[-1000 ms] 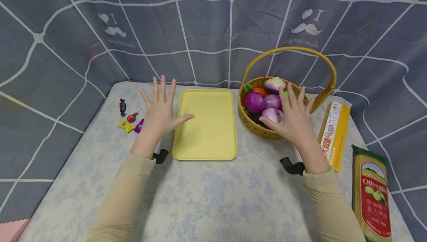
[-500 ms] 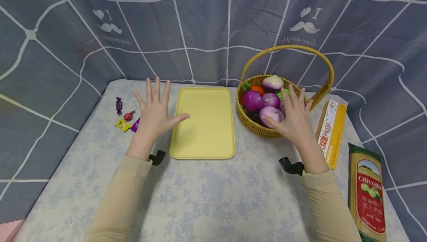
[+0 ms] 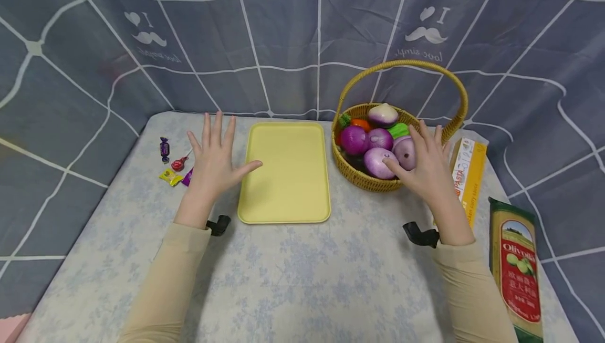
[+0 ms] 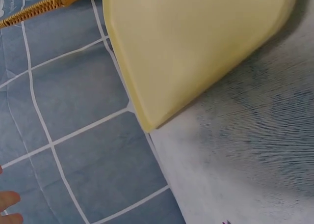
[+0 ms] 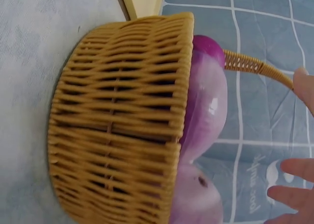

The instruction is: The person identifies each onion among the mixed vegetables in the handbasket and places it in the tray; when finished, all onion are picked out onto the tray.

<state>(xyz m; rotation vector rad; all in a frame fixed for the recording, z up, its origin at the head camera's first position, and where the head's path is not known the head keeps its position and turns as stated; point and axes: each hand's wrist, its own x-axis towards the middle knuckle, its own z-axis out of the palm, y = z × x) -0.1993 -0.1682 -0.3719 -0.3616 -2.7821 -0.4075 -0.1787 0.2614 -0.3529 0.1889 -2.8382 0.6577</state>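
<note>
My left hand (image 3: 215, 151) hovers flat with fingers spread beside the left edge of an empty yellow tray (image 3: 283, 175), thumb over its rim. My right hand (image 3: 422, 160) is open over the front right rim of a wicker basket (image 3: 361, 179). Its thumb tip lies at a purple onion (image 3: 375, 162), but I cannot tell if it touches. More purple onions (image 3: 353, 139) and other vegetables fill the basket. The right wrist view shows the basket wall (image 5: 117, 121), an onion (image 5: 203, 111) and my fingertips (image 5: 294, 182). In the left wrist view the tray (image 4: 186, 47) fills the frame.
Several wrapped candies (image 3: 172, 164) lie left of my left hand. A yellow pasta box (image 3: 467, 175) lies right of the basket, and a spaghetti packet (image 3: 517, 269) nearer the right edge. A grey curtain (image 3: 283, 43) backs the flowered tablecloth (image 3: 302, 280).
My right hand has drifted a little to the right over the basket, uncovering one more purple onion. The left hand keeps its place beside the tray.
</note>
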